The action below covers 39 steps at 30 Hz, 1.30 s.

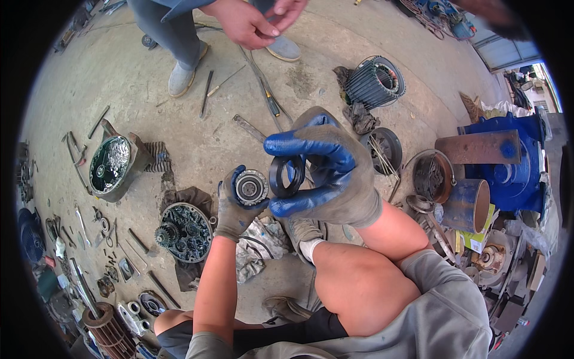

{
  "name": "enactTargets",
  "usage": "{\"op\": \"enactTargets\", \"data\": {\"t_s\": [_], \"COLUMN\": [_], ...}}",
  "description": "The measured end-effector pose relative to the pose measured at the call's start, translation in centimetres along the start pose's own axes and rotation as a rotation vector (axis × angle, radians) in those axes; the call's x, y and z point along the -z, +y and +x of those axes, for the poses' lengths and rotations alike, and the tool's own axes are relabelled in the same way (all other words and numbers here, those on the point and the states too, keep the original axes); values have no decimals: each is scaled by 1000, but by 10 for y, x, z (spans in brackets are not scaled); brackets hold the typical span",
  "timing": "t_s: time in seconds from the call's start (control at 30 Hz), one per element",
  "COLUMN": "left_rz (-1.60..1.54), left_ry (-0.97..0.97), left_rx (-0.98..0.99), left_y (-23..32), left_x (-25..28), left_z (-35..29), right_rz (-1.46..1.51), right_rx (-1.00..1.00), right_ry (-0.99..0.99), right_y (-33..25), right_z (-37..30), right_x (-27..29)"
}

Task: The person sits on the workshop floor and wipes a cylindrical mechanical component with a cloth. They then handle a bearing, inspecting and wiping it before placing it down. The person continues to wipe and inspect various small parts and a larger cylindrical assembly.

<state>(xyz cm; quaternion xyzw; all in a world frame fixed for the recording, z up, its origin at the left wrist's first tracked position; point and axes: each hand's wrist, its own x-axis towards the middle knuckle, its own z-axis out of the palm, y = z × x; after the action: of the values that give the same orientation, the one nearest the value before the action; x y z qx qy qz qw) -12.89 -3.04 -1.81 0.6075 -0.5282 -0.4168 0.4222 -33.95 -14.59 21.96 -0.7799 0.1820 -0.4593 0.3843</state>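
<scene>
My left hand [230,209], in a grey glove with blue coating, is closed round a round metal bearing [251,187] whose ringed face points up. Just to its right, my right hand [335,170], gloved alike, pinches a black rubber oil seal [287,176] between thumb and fingers, its ring standing on edge. The bearing and the seal are close together; whether they touch I cannot tell. Below and left of my left hand, an open gear housing [186,233] full of greasy gears lies on a dark rag.
A greasy round housing [113,164] stands at left. Wrenches, rods and small parts are scattered lower left by a rotor [107,329]. A motor stator [376,82], a bucket [431,176] and a blue casing [508,161] are at right. Another person's hands [254,24] show at the top.
</scene>
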Motion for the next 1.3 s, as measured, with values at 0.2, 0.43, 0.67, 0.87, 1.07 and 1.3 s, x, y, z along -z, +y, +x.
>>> {"op": "enactTargets", "data": {"t_s": [0.2, 0.43, 0.67, 0.87, 1.07, 1.3], "left_rz": [13, 195, 333, 356, 312, 294], "left_ry": [7, 77, 58, 77, 41, 51], "left_rx": [0, -26, -33, -19, -13, -24], "left_y": [5, 15, 21, 26, 27, 27], "left_x": [-1, 3, 6, 6, 8, 8], "left_z": [3, 0, 1, -2, -1, -1], "right_rz": [126, 252, 221, 137, 80, 108], "right_rx": [-88, -340, -684, -597, -574, -552], "right_ry": [-28, 4, -102, -260, -271, -253], "right_y": [-2, 38, 85, 92, 97, 99], "right_z": [-4, -37, -88, -92, -94, -98], "right_x": [0, -28, -61, -62, -68, -70]}}
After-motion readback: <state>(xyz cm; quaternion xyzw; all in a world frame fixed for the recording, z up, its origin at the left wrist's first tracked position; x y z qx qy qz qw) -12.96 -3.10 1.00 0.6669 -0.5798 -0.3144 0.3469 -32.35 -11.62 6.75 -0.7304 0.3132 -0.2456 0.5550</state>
